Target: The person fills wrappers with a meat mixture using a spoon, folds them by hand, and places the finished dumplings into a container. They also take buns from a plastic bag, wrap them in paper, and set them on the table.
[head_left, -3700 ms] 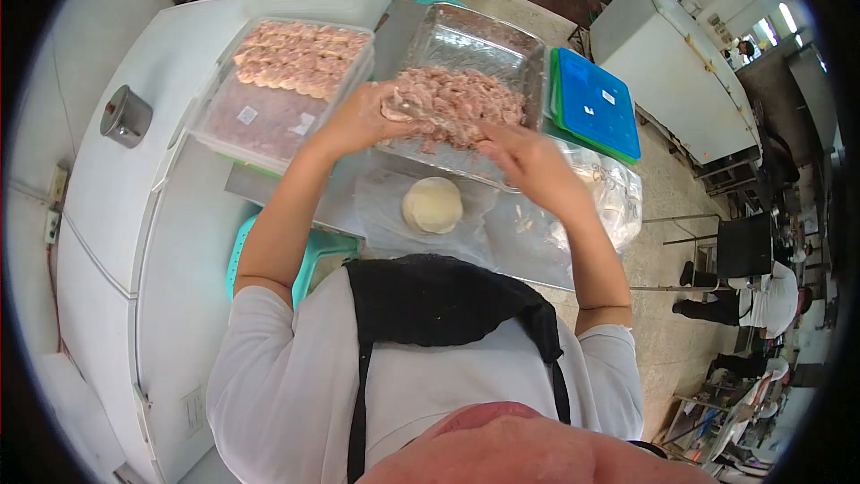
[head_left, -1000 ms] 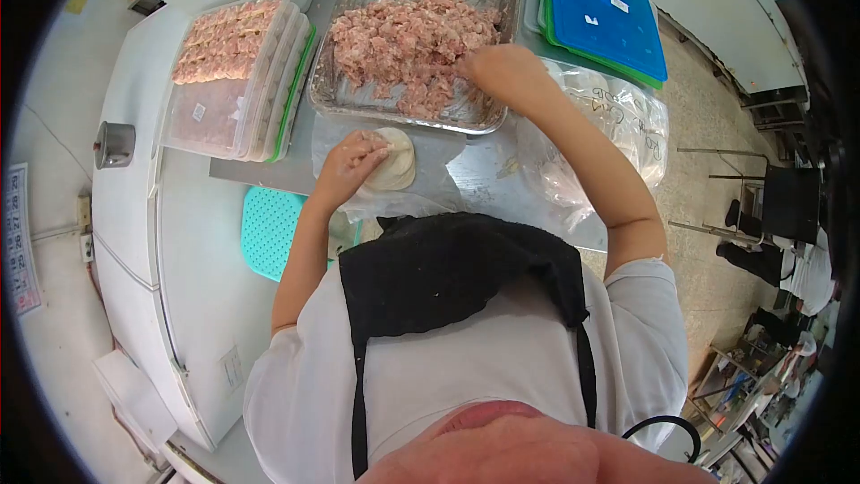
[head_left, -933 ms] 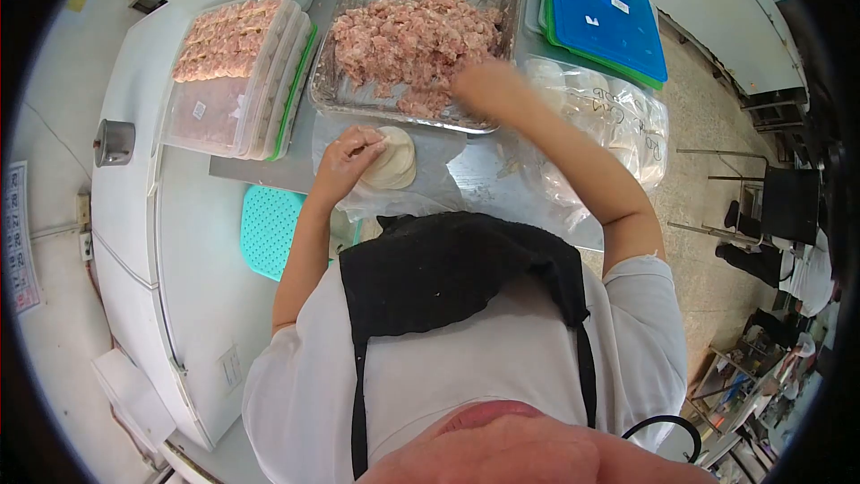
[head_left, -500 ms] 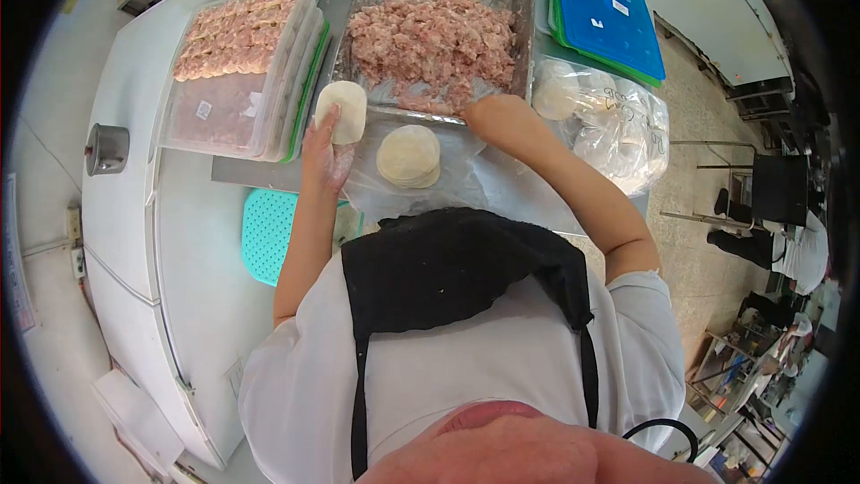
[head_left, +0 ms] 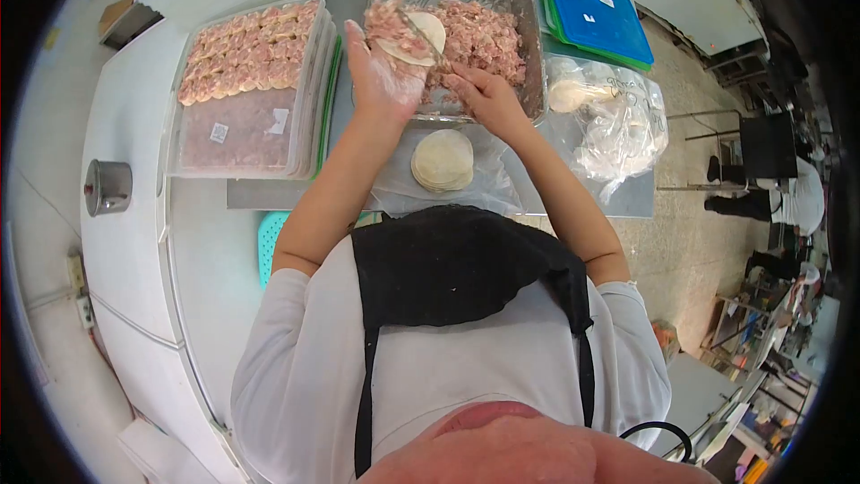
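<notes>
My left hand (head_left: 387, 82) is palm up over the metal tray (head_left: 536, 81), with flour on its skin. Across its fingers lies a round white dough wrapper (head_left: 428, 38) bearing a lump of ground meat filling (head_left: 387, 20). My right hand (head_left: 491, 100) is closed around a thin metal spatula (head_left: 419, 34), whose blade presses against the filling on the wrapper. Behind the hands, a heap of ground meat (head_left: 484, 40) fills part of the tray. Nearer my apron, a stack of round wrappers (head_left: 442, 161) sits on clear plastic sheeting (head_left: 502, 175).
To the left, stacked clear boxes (head_left: 309, 134) hold rows of filled dumplings (head_left: 242, 49). Blue and green lids (head_left: 596, 13) lie right of the tray, beside plastic bags of white dough rounds (head_left: 618, 116). A metal cup (head_left: 109, 186) stands far left. At far right another person (head_left: 797, 197) is visible.
My left hand has carried the wrapper up and right over the tray. My right hand has lifted from the tray's near edge, and meat is now on the wrapper.
</notes>
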The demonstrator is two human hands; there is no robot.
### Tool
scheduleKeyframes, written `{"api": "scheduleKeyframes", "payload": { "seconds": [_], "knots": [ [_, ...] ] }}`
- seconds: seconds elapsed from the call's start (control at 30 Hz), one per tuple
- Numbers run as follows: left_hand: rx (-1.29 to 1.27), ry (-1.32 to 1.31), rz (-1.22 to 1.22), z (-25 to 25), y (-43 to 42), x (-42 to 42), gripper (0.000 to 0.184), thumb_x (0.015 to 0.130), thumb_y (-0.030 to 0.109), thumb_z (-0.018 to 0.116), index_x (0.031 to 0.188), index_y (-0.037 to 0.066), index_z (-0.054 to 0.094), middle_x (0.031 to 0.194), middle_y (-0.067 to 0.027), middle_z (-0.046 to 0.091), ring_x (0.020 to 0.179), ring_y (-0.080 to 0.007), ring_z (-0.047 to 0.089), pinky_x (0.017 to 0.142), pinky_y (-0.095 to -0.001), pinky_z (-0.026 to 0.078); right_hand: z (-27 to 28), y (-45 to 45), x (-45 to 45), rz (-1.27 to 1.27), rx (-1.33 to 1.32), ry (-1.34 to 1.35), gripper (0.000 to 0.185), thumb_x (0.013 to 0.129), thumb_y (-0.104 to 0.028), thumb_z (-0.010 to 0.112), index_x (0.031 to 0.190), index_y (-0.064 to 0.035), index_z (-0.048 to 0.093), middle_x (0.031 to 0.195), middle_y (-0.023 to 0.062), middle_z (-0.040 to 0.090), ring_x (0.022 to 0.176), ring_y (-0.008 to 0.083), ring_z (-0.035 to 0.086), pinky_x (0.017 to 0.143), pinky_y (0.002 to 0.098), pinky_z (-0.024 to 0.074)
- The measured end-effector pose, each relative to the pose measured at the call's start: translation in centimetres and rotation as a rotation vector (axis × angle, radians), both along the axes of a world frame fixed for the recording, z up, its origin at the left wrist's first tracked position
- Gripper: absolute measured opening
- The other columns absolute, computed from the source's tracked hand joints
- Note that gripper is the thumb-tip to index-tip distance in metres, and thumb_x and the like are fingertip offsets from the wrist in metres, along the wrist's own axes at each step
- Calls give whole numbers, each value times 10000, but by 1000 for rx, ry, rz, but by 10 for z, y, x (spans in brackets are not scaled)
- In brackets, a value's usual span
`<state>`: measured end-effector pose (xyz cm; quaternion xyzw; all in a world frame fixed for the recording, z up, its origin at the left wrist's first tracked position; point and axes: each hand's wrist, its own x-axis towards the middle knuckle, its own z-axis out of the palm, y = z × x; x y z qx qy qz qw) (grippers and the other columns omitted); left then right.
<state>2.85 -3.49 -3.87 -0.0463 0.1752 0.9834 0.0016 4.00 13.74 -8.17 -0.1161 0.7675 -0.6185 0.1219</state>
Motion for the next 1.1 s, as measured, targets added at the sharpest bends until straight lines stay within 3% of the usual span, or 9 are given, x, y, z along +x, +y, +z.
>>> {"api": "scheduleKeyframes", "payload": {
  "seconds": [0.07, 0.1, 0.17, 0.33, 0.6, 0.7, 0.9, 0.97, 1.1],
  "knots": [
    [-13, -33, -8, -12, -8, -7, 658, 966, 569, 330, 1342, 38, 424, 1305, -141, 501, 1244, -306, 456, 1071, -484, 339, 0, 12, 1, -24, 351, 629, 302, 923, -280, 581, 1068, -23, 643, 754, 133, 642, 691, 299, 620, 619, 385, 482],
    [-26, -67, -3, -19, -12, -10, 711, 950, 600, 332, 1384, 38, 384, 1353, -149, 462, 1278, -321, 421, 1094, -506, 304, 10, 20, 5, -40, 354, 629, 302, 923, -280, 581, 1068, -23, 643, 754, 133, 642, 691, 299, 620, 619, 385, 482],
    [-99, -83, 2, -31, -15, -14, 703, 950, 601, 327, 1381, 48, 392, 1353, -137, 466, 1273, -315, 427, 1091, -493, 312, 46, 35, 18, 136, 758, 414, 323, 912, -219, 595, 1150, 0, 615, 963, 176, 675, 863, 381, 639, 766, 408, 499],
    [-270, 14, -65, -37, -6, -19, 667, 954, 590, 339, 1359, 66, 418, 1349, -110, 475, 1258, -296, 446, 1079, -457, 336, 53, 28, 24, -123, 692, 607, 281, 899, -208, 601, 1128, -52, 642, 1023, 158, 670, 891, 362, 637, 750, 414, 518],
    [-325, 168, -112, -52, 2, -44, 335, 1003, 335, 411, 1095, 53, 566, 1062, -107, 618, 1048, -257, 582, 957, -437, 461, 12, 42, -9, -205, 808, 847, 279, 880, -205, 617, 1140, -111, 647, 954, 110, 681, 800, 312, 659, 638, 405, 534],
    [-310, 29, 13, -51, 14, -46, 248, 976, 263, 491, 1099, 60, 562, 1062, -80, 626, 961, -214, 611, 861, -373, 502, 1, 52, -28, -199, 777, 845, 259, 858, -218, 606, 1097, -127, 648, 911, 143, 676, 755, 316, 659, 614, 416, 527],
    [-243, -45, 56, -61, 26, -32, 331, 982, 297, 457, 1138, 22, 553, 1086, -119, 626, 1017, -262, 601, 891, -410, 501, 6, 95, -44, 6, 1072, 477, 241, 889, -239, 556, 1082, -110, 621, 926, 174, 668, 808, 356, 649, 663, 470, 516],
    [-221, -54, 60, -62, 35, -34, 348, 984, 305, 447, 1153, 19, 549, 1100, -124, 622, 1018, -268, 599, 897, -416, 497, 24, 99, -27, 14, 765, 566, 276, 896, -253, 554, 1129, -116, 610, 935, 166, 671, 836, 354, 651, 687, 467, 519],
    [-197, -35, 44, -56, 55, -39, 404, 994, 315, 384, 1234, 10, 497, 1187, -168, 588, 1088, -326, 575, 942, -488, 468, -10, 96, -36, -76, 608, 813, 241, 905, -273, 573, 1090, -127, 623, 936, 136, 669, 752, 348, 639, 591, 444, 505]
  ]
}}
